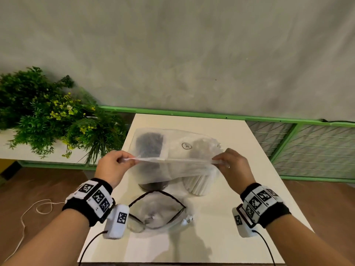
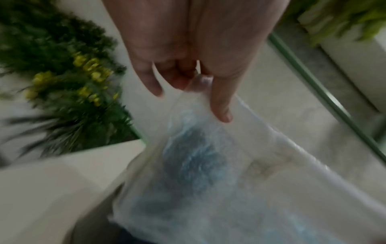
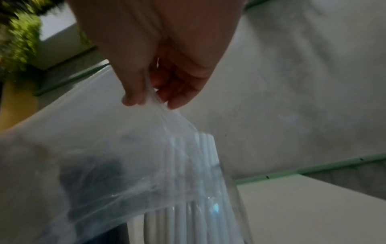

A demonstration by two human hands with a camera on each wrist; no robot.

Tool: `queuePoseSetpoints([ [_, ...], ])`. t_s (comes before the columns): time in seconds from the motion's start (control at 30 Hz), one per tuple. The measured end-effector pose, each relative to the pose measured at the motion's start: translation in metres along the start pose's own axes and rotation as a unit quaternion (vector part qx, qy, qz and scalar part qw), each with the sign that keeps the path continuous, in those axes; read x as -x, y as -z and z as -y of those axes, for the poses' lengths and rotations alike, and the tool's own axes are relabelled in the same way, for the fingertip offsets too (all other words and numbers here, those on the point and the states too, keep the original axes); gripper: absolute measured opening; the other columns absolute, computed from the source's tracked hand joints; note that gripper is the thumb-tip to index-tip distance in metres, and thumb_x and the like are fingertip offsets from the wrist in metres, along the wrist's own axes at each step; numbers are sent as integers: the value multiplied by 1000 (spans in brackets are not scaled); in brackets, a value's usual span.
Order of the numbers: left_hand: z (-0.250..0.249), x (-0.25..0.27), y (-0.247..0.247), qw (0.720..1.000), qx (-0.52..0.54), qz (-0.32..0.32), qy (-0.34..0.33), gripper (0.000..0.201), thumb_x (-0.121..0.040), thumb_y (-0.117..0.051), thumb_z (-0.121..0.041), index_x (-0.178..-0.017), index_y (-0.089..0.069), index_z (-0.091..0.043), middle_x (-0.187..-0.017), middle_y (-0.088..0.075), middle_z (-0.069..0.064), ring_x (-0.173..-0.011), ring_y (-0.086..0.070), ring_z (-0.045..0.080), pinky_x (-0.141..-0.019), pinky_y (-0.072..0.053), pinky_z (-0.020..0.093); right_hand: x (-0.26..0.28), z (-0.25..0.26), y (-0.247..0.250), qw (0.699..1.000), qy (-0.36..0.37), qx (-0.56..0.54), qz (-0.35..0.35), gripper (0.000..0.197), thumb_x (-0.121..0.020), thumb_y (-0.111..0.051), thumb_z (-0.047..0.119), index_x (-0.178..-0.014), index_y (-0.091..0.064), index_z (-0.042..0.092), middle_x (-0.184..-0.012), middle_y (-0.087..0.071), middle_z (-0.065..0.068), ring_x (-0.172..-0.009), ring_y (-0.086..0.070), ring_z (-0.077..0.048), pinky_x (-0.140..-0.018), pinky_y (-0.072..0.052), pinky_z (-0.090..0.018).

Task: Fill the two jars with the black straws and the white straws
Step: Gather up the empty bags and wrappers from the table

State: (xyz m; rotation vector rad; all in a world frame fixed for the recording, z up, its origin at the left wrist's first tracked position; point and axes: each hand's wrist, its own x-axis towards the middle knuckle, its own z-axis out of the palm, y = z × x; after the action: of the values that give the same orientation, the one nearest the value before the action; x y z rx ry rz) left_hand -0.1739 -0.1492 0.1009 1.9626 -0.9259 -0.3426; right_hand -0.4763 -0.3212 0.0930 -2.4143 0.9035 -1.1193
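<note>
A clear plastic bag is stretched flat in the air between both hands, above two glass jars on the white table. My left hand pinches its left edge and my right hand pinches its right edge. Under the bag, the left jar holds black straws, seen dimly through the plastic. The right jar holds white straws. In the left wrist view the left hand grips the bag. In the right wrist view the right hand grips the bag over the white straws.
A clear pouch with black trim lies open on the table near me. A green leafy plant stands to the left of the table. A green metal frame with mesh runs behind and to the right. A white cord lies on the floor.
</note>
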Motion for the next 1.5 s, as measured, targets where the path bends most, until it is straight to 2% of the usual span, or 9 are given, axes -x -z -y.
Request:
queuePoseSetpoints([
  [0.13,-40,3,13,942,-273,-32,-195,39,-59,-82,-47,-92,-64,-37,-120,-52,-6,-115,-43,27,-100,-30,47,-26,36,26,991,109,53,-57,7,-82,-67,18,-81,-71,13,-103,-49,-3,-98,-46,-21,-85,-35,-21],
  [0.23,-74,4,11,930,-262,33,-256,32,-74,-74,-38,-104,-62,-34,-95,-66,-10,-91,-61,22,-81,-44,35,-45,72,45,984,164,45,-62,11,-80,-69,19,-77,-67,9,-108,-56,-7,-103,-48,-23,-93,-35,-20],
  [0.4,-88,-1,13,979,-105,5,-173,22,-89,-56,-17,-102,-69,-29,-96,-61,-7,-91,-56,16,-76,-39,28,-42,102,68,984,158,-58,48,34,-85,-66,42,-79,-62,8,-82,-61,-1,-79,-60,-22,-71,-47,-38],
  [0.53,-107,20,9,984,136,106,-44,28,-93,-46,-17,-105,-68,-30,-104,-67,-15,-102,-58,10,-85,-45,32,-19,106,46,969,24,-198,143,51,-84,-51,65,-122,-54,31,-118,-51,10,-76,-63,-13,-70,-51,-28],
  [0.8,-131,75,-12,782,526,313,118,41,-70,-60,-26,-106,-71,-10,-106,-70,15,-91,-68,26,-61,-54,29,7,107,-19,998,11,-40,40,106,-56,-65,80,-145,-29,36,-142,-26,2,-106,-46,-10,-89,-49,-26],
  [1.03,-128,69,-31,845,469,217,141,56,-74,-53,-55,-115,-60,-18,-106,-71,11,-93,-67,31,-44,-50,22,8,111,-33,995,-32,-67,63,134,-49,-73,74,-151,-3,24,-156,-15,-2,-146,-11,-17,-118,-20,-46],
  [1.2,-128,67,-33,772,539,285,180,66,-78,-51,-55,-125,-57,-9,-121,-63,18,-113,-60,33,-100,-44,48,11,99,-32,940,-119,-305,98,129,-45,-94,44,-147,-17,30,-142,-43,7,-133,-41,-12,-108,-40,-40],
  [1.37,-133,55,-33,932,356,56,-46,17,-90,-53,-41,-98,-60,-27,-94,-65,-9,-90,-60,9,-83,-47,22,6,96,-18,966,-193,-175,10,64,-59,-89,39,-109,-51,26,-92,-64,10,-84,-63,-9,-69,-55,-27],
  [1.5,-122,60,-31,955,200,-56,-212,32,-80,-67,-41,-104,-45,-42,-110,-50,-9,-102,-51,9,-89,-43,28,-2,86,-11,961,-224,-159,26,45,-66,-85,36,-98,-58,20,-84,-67,7,-79,-65,-14,-64,-54,-26],
])
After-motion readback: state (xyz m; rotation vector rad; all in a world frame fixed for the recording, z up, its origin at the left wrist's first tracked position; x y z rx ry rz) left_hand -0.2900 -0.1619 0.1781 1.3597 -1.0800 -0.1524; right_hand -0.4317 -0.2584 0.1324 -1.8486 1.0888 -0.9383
